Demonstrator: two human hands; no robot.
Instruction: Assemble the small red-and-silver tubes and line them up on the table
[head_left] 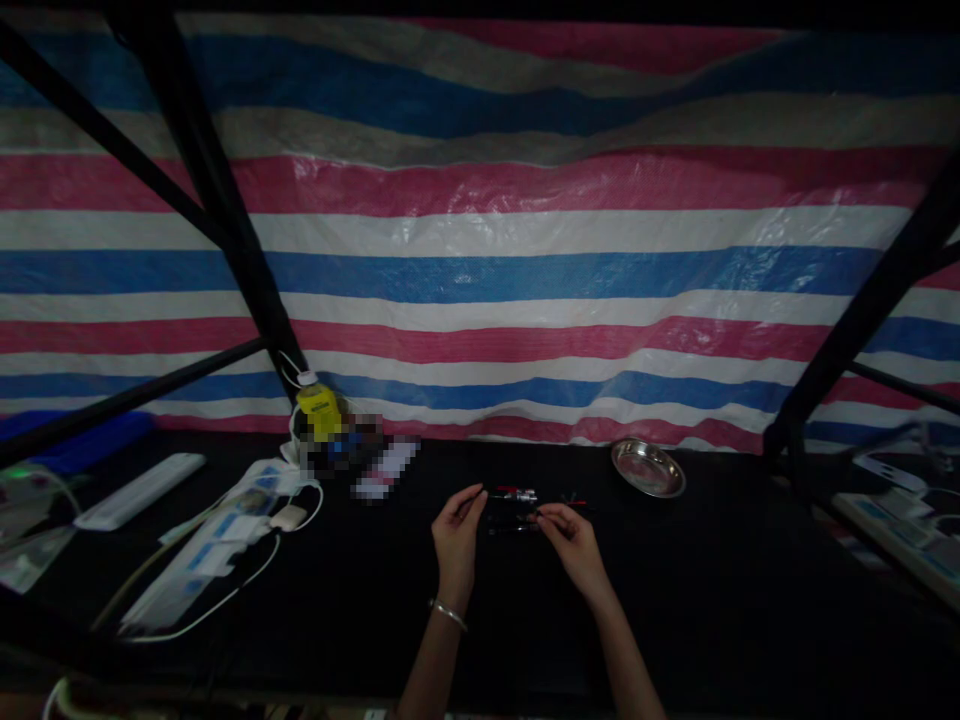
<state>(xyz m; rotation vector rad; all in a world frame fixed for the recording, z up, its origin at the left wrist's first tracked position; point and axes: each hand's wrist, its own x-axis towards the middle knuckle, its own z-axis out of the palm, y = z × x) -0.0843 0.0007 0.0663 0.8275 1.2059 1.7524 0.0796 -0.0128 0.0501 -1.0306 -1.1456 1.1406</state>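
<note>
Both hands are over the middle of the black table. My left hand (pixel 456 530), with a bracelet at its wrist, is pinched at the left end of a dark, thin item too small to name. Across from it, my right hand (pixel 571 540) has its fingertips pressed together on something small and dark that I cannot make out. Between and just beyond the hands lies a small red and silver item (pixel 517 494). A dark, thin piece (pixel 510 529) is near the right fingertips. Another small red and black item (pixel 576 503) lies behind my right hand.
A round metal dish (pixel 649 468) stands at the back right. To the left are a yellow-labelled bottle (pixel 320 410), a pale box-like item (pixel 387 468) and a white power strip (pixel 206 560) with cables. Black frame posts rise at both sides before a striped sheet.
</note>
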